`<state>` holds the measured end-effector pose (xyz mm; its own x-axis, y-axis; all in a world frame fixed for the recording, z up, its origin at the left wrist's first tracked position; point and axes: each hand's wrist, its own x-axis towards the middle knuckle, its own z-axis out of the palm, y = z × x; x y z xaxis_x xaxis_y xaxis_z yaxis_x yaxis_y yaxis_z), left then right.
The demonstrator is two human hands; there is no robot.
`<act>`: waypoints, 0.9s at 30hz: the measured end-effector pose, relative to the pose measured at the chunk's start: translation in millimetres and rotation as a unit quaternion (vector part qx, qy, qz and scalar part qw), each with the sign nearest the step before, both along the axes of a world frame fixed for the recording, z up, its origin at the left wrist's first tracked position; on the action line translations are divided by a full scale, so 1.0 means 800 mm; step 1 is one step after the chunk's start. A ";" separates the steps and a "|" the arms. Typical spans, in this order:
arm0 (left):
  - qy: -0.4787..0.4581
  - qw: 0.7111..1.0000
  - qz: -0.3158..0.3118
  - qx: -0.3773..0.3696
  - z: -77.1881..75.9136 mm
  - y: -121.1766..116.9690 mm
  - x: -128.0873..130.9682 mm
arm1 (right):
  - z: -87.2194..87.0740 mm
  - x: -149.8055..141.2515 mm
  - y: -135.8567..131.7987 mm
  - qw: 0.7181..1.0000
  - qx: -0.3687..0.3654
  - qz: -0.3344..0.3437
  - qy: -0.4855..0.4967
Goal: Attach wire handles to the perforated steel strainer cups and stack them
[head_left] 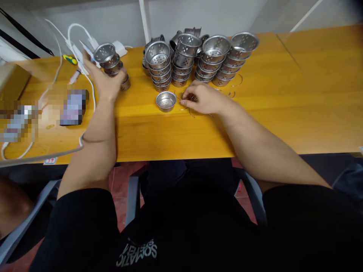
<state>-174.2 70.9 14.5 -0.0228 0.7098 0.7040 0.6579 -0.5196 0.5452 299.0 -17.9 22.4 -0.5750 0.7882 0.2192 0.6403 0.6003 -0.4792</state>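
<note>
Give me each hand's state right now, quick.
Left hand: curved around a stack of perforated metal cups; firm grip cannot be told.
Right hand: fingers curled at thin wires; whether any is pinched cannot be told.

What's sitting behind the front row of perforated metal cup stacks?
More metal cups peek out, with the grey wall beyond. The front stacks cover most of them, so their number and what supports them cannot be seen.
</note>
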 end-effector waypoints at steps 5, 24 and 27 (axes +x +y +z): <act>0.001 0.950 0.095 0.297 0.051 -0.043 0.061 | 0.004 -0.002 -0.002 1.000 -0.004 -0.001 0.002; -0.044 0.965 -0.157 -0.206 -0.031 -0.023 0.170 | 0.002 -0.006 -0.001 1.000 -0.003 -0.004 -0.017; -0.042 0.964 -0.156 -0.209 -0.042 -0.014 0.167 | 0.001 -0.006 -0.001 1.000 -0.007 -0.006 -0.012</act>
